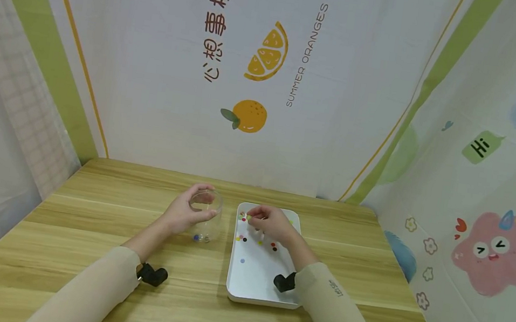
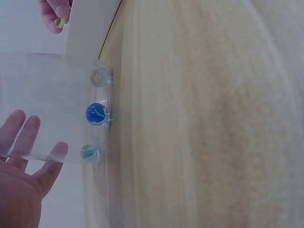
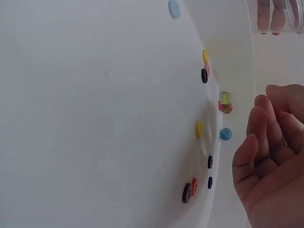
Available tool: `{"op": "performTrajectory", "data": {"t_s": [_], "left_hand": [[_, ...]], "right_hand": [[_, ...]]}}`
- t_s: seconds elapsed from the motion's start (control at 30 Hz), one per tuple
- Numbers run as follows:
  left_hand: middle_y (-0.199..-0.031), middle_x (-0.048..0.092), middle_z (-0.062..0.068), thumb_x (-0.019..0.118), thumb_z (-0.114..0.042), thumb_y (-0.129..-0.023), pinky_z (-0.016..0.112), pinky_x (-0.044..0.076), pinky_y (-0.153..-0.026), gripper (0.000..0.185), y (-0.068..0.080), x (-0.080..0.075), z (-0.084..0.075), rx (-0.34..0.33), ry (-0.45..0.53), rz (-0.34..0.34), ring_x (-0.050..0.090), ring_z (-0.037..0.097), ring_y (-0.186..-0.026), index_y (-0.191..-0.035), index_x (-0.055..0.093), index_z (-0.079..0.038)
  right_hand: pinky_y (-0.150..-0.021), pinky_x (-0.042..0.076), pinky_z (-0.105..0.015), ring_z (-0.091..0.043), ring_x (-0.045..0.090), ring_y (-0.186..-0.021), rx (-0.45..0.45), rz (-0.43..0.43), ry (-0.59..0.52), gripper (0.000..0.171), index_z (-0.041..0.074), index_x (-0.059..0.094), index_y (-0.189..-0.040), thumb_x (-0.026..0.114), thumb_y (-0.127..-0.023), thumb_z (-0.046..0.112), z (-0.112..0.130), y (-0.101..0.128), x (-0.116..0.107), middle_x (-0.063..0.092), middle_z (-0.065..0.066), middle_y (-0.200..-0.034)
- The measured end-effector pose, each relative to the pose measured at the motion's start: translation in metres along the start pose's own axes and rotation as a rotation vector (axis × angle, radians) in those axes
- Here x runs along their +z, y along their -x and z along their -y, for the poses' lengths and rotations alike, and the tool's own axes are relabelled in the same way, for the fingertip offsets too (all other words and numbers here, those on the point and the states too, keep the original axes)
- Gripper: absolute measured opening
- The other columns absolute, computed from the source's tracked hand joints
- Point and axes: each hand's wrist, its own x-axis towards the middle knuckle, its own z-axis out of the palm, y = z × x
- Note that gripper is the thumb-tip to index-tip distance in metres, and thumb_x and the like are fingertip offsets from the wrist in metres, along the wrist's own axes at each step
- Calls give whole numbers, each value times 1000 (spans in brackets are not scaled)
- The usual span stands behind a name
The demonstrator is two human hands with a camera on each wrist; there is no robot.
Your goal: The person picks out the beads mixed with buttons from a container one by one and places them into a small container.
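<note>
My left hand [image 1: 182, 212] grips a clear jar [image 2: 38, 90] from its left side, fingers and thumb round its upper part. Inside, at the bottom, lie a blue marble [image 2: 96, 114], a clear marble with a brownish swirl [image 2: 99, 77] and a clear marble with a light-blue swirl [image 2: 89, 152]. Over the far left part of the white tray [image 1: 251, 285], my right hand [image 1: 275, 224] pinches a yellow-and-clear marble [image 2: 59, 22]; its own wrist view hides that marble. Near it in the tray lie a green-yellow marble [image 3: 224, 98], an orange-brown one [image 3: 227, 108] and a blue one [image 3: 225, 134].
Several buttons lie scattered in the tray, among them a pale blue button [image 1: 242, 261], a yellow button [image 3: 199, 129] and a dark brown button [image 3: 187, 193]. The tray stands right of the jar on a wooden table [image 1: 97, 227]. A printed curtain [image 1: 160, 88] hangs behind.
</note>
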Motion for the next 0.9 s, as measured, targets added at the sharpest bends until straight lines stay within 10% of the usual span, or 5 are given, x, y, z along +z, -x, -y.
{"op": "performTrajectory", "data": {"t_s": [0.9], "left_hand": [[-154,58,29,81,-17,-99,60,57,-114,66,-1,1,2,1,8,4,58,46,-144,-156,48,-10]], "right_hand": [[-74,50,-30,-19,65,-89,0,-75,-236,24,10,76,-127,75,-105,20,1,3,-1,72,1,-102]]}}
